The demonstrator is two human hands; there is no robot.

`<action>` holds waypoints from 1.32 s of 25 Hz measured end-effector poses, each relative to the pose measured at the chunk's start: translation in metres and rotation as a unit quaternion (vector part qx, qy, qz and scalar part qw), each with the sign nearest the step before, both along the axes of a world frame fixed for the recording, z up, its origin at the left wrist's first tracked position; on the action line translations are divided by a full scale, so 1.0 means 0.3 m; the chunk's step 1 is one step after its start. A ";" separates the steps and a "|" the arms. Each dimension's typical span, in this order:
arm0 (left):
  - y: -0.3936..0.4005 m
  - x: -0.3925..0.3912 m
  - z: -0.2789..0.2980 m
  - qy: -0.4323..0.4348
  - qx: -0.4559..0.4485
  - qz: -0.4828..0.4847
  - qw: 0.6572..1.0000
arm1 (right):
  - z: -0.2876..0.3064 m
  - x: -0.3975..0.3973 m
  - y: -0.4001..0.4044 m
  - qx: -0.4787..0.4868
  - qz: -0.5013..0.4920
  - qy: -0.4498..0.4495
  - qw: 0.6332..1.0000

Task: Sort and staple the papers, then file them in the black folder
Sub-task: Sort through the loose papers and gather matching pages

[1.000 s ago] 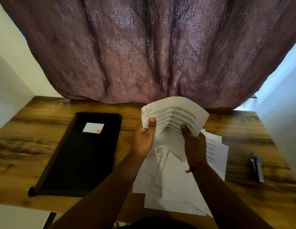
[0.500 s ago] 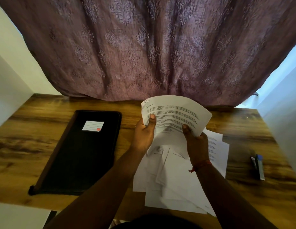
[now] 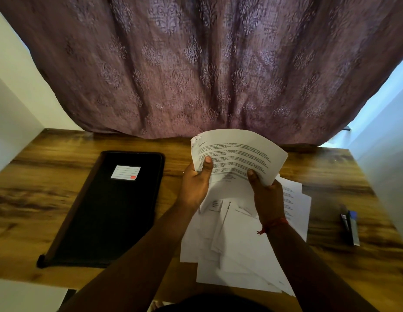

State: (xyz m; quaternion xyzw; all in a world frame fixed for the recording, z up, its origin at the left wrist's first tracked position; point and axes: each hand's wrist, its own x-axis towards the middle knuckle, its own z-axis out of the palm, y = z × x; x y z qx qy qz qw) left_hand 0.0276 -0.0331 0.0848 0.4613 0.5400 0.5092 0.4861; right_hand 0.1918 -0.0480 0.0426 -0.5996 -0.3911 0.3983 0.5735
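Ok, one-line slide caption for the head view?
Both hands hold printed pages above loose sheets; black folder closed.

surface: wooden table point(image 3: 331, 172), brown grain, far edge under a hanging curtain.
left part: black folder point(image 3: 110, 212), closed, lying flat, long side angled toward the near left corner; white label point(image 3: 125, 172) with a red mark on its cover.
middle: loose papers point(image 3: 236, 255), white sheets overlapping in a messy spread, near edge reaching the table's front.
right part: stapler point(image 3: 350, 224), dark with blue, lying well apart from the papers.
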 end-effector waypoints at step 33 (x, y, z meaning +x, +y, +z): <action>0.018 0.015 -0.083 -0.010 0.003 0.015 1.000 | -0.023 -0.006 -0.013 -0.006 -0.028 0.019 0.999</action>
